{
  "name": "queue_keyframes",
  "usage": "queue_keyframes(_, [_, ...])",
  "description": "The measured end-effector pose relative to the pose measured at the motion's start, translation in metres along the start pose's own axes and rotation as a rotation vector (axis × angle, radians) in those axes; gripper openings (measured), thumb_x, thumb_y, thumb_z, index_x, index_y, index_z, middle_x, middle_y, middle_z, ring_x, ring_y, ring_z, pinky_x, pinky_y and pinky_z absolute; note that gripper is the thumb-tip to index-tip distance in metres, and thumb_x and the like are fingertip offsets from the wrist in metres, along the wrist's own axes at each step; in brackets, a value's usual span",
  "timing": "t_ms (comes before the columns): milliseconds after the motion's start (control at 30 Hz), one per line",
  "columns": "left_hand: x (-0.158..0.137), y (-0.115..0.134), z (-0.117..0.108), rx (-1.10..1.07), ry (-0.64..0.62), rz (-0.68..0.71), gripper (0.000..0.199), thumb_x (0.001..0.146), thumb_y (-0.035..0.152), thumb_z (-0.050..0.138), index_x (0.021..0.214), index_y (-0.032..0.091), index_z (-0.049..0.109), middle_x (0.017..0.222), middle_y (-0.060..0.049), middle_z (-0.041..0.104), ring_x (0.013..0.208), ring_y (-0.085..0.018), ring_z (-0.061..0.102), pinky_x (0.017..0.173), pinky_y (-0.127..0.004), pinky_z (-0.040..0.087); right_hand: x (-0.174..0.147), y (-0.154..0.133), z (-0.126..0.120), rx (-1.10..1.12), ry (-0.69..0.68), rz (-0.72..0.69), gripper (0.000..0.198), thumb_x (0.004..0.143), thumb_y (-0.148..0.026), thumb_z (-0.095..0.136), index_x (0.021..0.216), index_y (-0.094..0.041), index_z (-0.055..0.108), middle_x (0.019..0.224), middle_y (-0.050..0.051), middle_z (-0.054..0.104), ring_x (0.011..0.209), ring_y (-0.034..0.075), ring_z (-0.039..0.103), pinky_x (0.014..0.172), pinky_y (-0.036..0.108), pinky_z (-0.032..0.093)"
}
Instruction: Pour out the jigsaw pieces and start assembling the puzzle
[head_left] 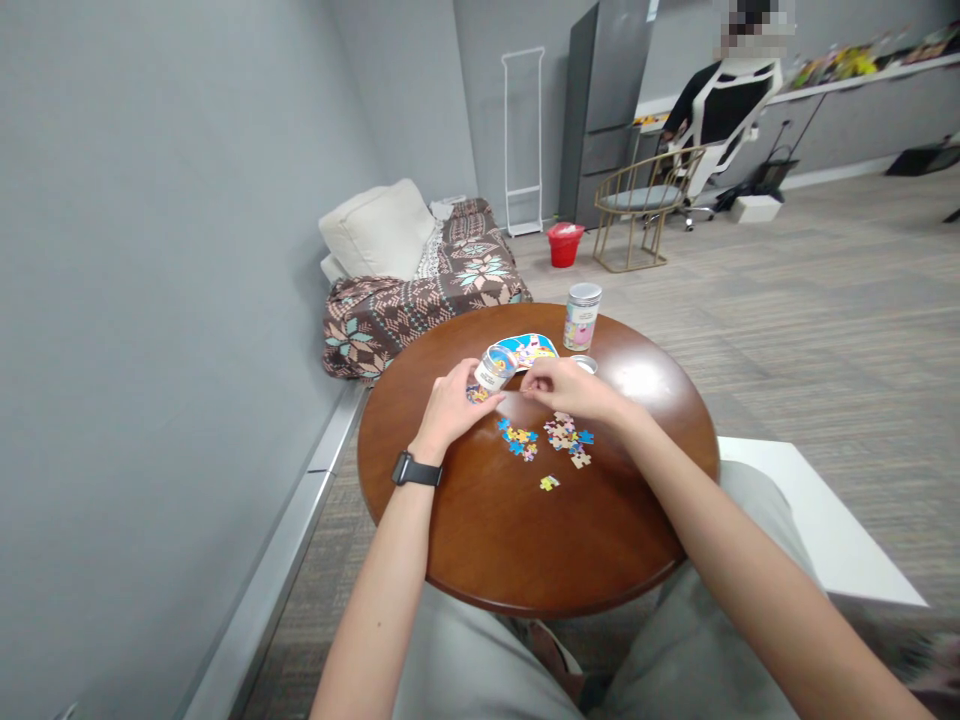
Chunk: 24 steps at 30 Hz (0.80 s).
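- The left hand (448, 402) and left forearm (384, 600), towards 7 o'clock, were bare.
- The right hand (574, 388) and right forearm (712, 530), between 3 and 4 o'clock, were bare too.
- The left wrist wore a watch (418, 471): black, rounded rectangular case, dark band.
- Pale grey trousers (480, 670) showed around 6 o'clock.

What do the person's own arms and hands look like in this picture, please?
The left hand and right hand are ungloved, and no sleeve shows on the left forearm or right forearm. On the left wrist is a black smartwatch with a rounded, rectangular case and a dark band; nothing is worn on the right wrist.
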<state>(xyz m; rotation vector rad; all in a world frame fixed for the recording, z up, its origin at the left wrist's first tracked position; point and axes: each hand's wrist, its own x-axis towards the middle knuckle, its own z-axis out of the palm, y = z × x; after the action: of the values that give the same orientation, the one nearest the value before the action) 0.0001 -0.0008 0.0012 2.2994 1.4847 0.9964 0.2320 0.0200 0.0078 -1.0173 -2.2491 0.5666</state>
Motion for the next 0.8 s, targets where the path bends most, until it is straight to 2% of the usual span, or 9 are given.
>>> queue_keyframes(67, [0.0, -0.002, 0.0, 0.022, 0.012, 0.009, 0.045, 0.077, 0.037, 0.078, 0.113, 0.023, 0.056, 0.112, -0.005, 0.07, 0.104, -0.025, 0.067, 0.09, -0.037, 0.05, 0.003, -0.003, -0.001, 0.051, 0.257, -0.031, 0.01, 0.083, -0.02, 0.061, 0.085, -0.018, 0.071, 0.082, 0.004, 0.07, 0.069, 0.016, 0.06, 0.066, 0.029, 0.048])
queue_keyframes(133, [0.001, -0.003, 0.0, 0.044, 0.019, 0.022, 0.046, 0.075, 0.035, 0.08, 0.114, 0.023, 0.057, 0.113, -0.005, 0.069, 0.105, -0.025, 0.066, 0.092, -0.038, 0.05, 0.004, -0.006, -0.002, 0.094, 0.411, -0.045, 0.01, 0.085, -0.024, 0.063, 0.088, -0.019, 0.07, 0.087, 0.006, 0.072, 0.074, 0.018, 0.062, 0.067, 0.03, 0.049])
queue_keyframes(200, [0.001, -0.003, -0.001, 0.066, 0.001, 0.04, 0.049, 0.074, 0.033, 0.081, 0.116, 0.023, 0.058, 0.114, -0.006, 0.068, 0.106, -0.026, 0.065, 0.094, -0.039, 0.049, 0.004, -0.008, -0.002, 0.119, 0.429, -0.071, 0.011, 0.087, -0.027, 0.063, 0.089, -0.02, 0.071, 0.091, 0.007, 0.073, 0.079, 0.02, 0.065, 0.07, 0.031, 0.052])
queue_keyframes(367, [0.001, 0.001, -0.001, 0.088, -0.061, 0.043, 0.051, 0.074, 0.033, 0.08, 0.119, 0.024, 0.058, 0.115, -0.006, 0.068, 0.109, -0.027, 0.064, 0.096, -0.041, 0.048, 0.002, -0.015, 0.0, 0.142, 0.303, -0.162, 0.018, 0.091, -0.023, 0.055, 0.093, -0.022, 0.073, 0.1, 0.006, 0.076, 0.096, 0.022, 0.069, 0.088, 0.037, 0.053])
queue_keyframes(500, [0.001, 0.001, -0.001, 0.052, -0.024, 0.011, 0.047, 0.075, 0.033, 0.079, 0.116, 0.024, 0.057, 0.116, -0.006, 0.068, 0.109, -0.026, 0.065, 0.094, -0.04, 0.049, 0.002, -0.009, -0.001, 0.113, 0.37, -0.113, 0.024, 0.086, -0.012, 0.049, 0.092, -0.02, 0.07, 0.096, 0.007, 0.073, 0.091, 0.021, 0.066, 0.084, 0.036, 0.053])
queue_keyframes(567, [0.0, 0.0, 0.0, 0.029, 0.001, -0.013, 0.045, 0.076, 0.035, 0.078, 0.114, 0.023, 0.056, 0.114, -0.006, 0.069, 0.105, -0.026, 0.066, 0.09, -0.038, 0.051, 0.001, -0.003, -0.001, 0.094, 0.256, -0.051, 0.024, 0.081, -0.007, 0.048, 0.088, -0.018, 0.068, 0.089, 0.006, 0.071, 0.083, 0.02, 0.065, 0.078, 0.034, 0.052])
queue_keyframes(633, [0.0, -0.002, 0.001, 0.008, 0.024, -0.036, 0.044, 0.077, 0.037, 0.078, 0.113, 0.023, 0.055, 0.11, -0.006, 0.071, 0.1, -0.025, 0.068, 0.087, -0.037, 0.051, -0.002, 0.0, 0.001, 0.082, -0.002, -0.032, 0.022, 0.079, -0.008, 0.052, 0.089, -0.016, 0.069, 0.088, 0.006, 0.07, 0.081, 0.019, 0.065, 0.078, 0.033, 0.052])
queue_keyframes(700, [0.0, -0.002, 0.001, -0.005, 0.037, -0.05, 0.043, 0.078, 0.037, 0.077, 0.112, 0.022, 0.054, 0.108, -0.006, 0.071, 0.097, -0.024, 0.069, 0.086, -0.037, 0.052, -0.004, 0.001, 0.007, 0.075, -0.249, -0.084, 0.022, 0.079, -0.014, 0.063, 0.099, -0.016, 0.072, 0.099, 0.008, 0.071, 0.088, 0.021, 0.066, 0.084, 0.035, 0.052])
queue_keyframes(800, [0.0, 0.0, 0.0, -0.003, 0.034, -0.06, 0.041, 0.079, 0.036, 0.076, 0.111, 0.023, 0.054, 0.108, -0.006, 0.071, 0.097, -0.025, 0.069, 0.086, -0.037, 0.052, -0.006, -0.003, 0.016, 0.067, -0.39, -0.184, 0.04, 0.072, -0.022, 0.079, 0.111, -0.019, 0.073, 0.114, 0.009, 0.069, 0.103, 0.023, 0.064, 0.095, 0.036, 0.05])
